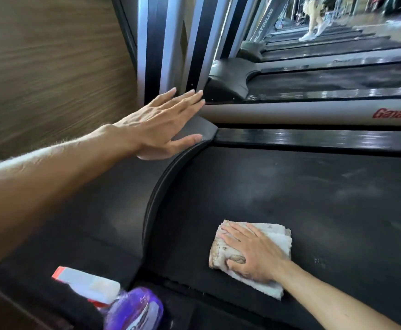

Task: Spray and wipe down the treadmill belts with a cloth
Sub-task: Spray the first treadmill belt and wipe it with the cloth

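A: Two hands in view, both flat. Right hand lies palm-down on the cloth, fingers spread and straight, pressing rather than gripping. Cloth sits on the treadmill belt, near its front end, just beside the curved motor cover.

B: Left?

A: Left hand is held wide, fingers straight, holding nothing. It is at the far corner of the cover by the upright post. Probably bracing; I can't tell if the palm actually touches.

B: How does the cloth handle?

A: Soft, light, folded into a thick pad, stained beige. It looks like terry, so I'd expect it to drag on the belt, not skid. A flat palm over the middle is the right hold, since load spreads and the folds stay together. Pinching an edge would likely unfold it.

B: Belt?

A: Matte black, textured, with pale smears and scuffs across it. Likely some give underfoot and it may creep under a hard push, so stroke across, not along.

B: Spray?

A: Spray bottle at bottom edge, purple liquid, white trigger head with red. Blurred, and I can't tell what it rests on. Rigid plastic, possibly slick if wet; take it by the neck under the trigger.

B: Others around?

A: More treadmills behind, someone's legs on a far one.
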Motion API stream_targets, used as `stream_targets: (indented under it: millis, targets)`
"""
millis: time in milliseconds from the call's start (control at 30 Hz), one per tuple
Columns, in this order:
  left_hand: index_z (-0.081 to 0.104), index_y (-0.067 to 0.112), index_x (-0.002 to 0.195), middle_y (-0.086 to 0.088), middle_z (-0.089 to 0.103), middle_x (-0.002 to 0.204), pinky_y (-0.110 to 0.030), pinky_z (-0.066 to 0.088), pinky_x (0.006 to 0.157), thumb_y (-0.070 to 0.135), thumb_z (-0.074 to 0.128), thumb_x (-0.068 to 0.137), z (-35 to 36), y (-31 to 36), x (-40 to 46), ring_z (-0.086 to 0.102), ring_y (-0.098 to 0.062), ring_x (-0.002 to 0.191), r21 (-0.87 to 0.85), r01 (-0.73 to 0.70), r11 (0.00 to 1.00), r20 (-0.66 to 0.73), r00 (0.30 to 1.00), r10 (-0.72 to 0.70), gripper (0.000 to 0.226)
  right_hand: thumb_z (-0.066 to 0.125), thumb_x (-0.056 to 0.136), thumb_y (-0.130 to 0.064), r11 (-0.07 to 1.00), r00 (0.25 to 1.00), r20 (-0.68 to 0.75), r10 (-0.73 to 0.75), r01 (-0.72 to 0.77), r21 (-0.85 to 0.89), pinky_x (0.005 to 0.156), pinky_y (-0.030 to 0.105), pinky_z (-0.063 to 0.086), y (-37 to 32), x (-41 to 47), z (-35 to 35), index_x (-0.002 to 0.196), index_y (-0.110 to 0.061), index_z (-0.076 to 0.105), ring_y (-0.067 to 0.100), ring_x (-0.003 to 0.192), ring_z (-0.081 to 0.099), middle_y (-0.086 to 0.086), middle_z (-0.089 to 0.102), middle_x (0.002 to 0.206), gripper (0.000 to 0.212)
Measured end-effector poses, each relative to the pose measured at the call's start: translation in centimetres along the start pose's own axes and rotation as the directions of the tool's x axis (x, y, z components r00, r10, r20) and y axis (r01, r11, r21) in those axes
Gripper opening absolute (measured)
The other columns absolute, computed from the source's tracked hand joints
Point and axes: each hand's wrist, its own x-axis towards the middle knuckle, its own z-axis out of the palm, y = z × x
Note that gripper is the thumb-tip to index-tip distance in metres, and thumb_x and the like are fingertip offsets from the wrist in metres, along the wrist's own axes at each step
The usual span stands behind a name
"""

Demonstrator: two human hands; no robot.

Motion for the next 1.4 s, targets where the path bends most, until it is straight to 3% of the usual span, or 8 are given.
stream_targets:
  millis: [200,367,600,767,933,1033,1233,1400]
  targets:
    - [0.006,0.009,0.163,-0.006,-0.001,0.171,-0.037,-0.003,0.128,0.059,0.012,0.099,4.8,8.8,2.6,-0.006,-0.013,0.157,-0.142,0.043,0.989,-0.015,0.999,-0.046,0.081,0.035,0.094,-0.064,1.0,1.0,-0.009,0.027,-0.027,-0.003,0.126,0.032,-0.007,3.0,-3.7,-0.9,0.163,-0.037,0.021,0.002,0.156,-0.009,-0.017,-0.001,0.172,0.076]
    - [0.0,0.014,0.163,0.002,-0.009,0.171,-0.032,-0.007,0.127,0.036,0.027,0.108,14.1,15.2,-2.0,-0.016,-0.006,0.154,-0.405,0.242,0.882,0.137,0.97,-0.203,0.065,0.032,0.091,-0.067,0.997,0.996,-0.036,0.079,-0.079,-0.004,0.128,0.034,0.0,5.6,-6.2,-1.4,0.162,-0.036,0.027,0.002,0.157,-0.005,-0.015,0.005,0.172,0.077]
    - [0.0,0.013,0.162,0.001,-0.007,0.17,-0.024,-0.012,0.122,0.014,0.029,0.107,22.3,18.9,-7.5,-0.014,-0.006,0.153,-0.445,0.383,0.809,0.295,0.916,-0.271,0.063,0.026,0.083,-0.079,0.979,0.977,-0.055,0.204,-0.204,0.008,0.129,0.037,0.004,8.3,-2.1,-0.6,0.165,-0.033,0.011,0.005,0.158,0.001,-0.014,0.004,0.173,0.096]
    - [0.004,0.011,0.162,0.0,-0.002,0.171,-0.025,-0.008,0.124,0.004,0.031,0.102,24.2,18.8,-7.2,-0.008,-0.009,0.156,-0.454,0.382,0.805,0.286,0.918,-0.275,0.067,0.028,0.093,-0.069,0.991,0.991,-0.047,0.126,-0.127,-0.031,0.129,0.04,-0.006,4.3,-3.0,-0.1,0.165,-0.035,0.012,0.005,0.157,-0.011,-0.013,-0.004,0.173,0.081]
    - [0.004,0.012,0.162,-0.001,-0.002,0.17,-0.024,-0.011,0.122,0.01,0.029,0.103,25.5,19.4,-7.0,-0.012,-0.007,0.153,-0.45,0.313,0.836,0.233,0.945,-0.228,0.064,0.045,0.089,-0.063,0.995,0.998,-0.012,-0.06,0.061,0.073,0.129,0.038,-0.002,2.6,-8.7,0.8,0.163,-0.038,0.023,0.001,0.157,-0.006,-0.015,0.004,0.173,0.081]
    - [0.001,0.014,0.162,0.002,-0.007,0.169,-0.024,-0.013,0.122,0.02,0.022,0.106,25.9,20.2,-7.3,-0.015,-0.006,0.152,-0.463,0.328,0.823,0.275,0.936,-0.219,0.061,0.049,0.086,-0.063,0.995,1.0,-0.01,-0.015,0.016,0.103,0.129,0.04,0.004,5.0,-10.3,-0.2,0.158,-0.042,0.035,-0.002,0.156,-0.001,-0.021,0.009,0.171,0.076]
    - [0.005,0.021,0.163,0.011,-0.005,0.169,-0.027,-0.011,0.124,0.043,-0.004,0.088,26.9,20.3,-6.8,-0.014,-0.001,0.153,-0.475,0.297,0.829,0.244,0.949,-0.2,0.079,0.025,0.089,-0.074,0.986,0.985,-0.029,0.168,-0.169,-0.004,0.129,0.041,0.003,6.3,-6.0,-1.0,0.161,-0.043,0.024,0.0,0.156,-0.007,-0.017,-0.001,0.172,0.079]
    - [0.012,0.018,0.163,0.007,0.003,0.17,-0.029,-0.006,0.125,0.023,0.022,0.103,27.4,19.6,-5.7,-0.007,-0.002,0.153,-0.503,0.352,0.79,0.218,0.935,-0.278,0.06,0.032,0.092,-0.068,0.998,0.998,-0.018,0.066,-0.065,0.026,0.129,0.042,-0.006,2.7,-7.4,0.5,0.163,-0.04,0.02,0.004,0.157,-0.011,-0.013,-0.002,0.173,0.077]
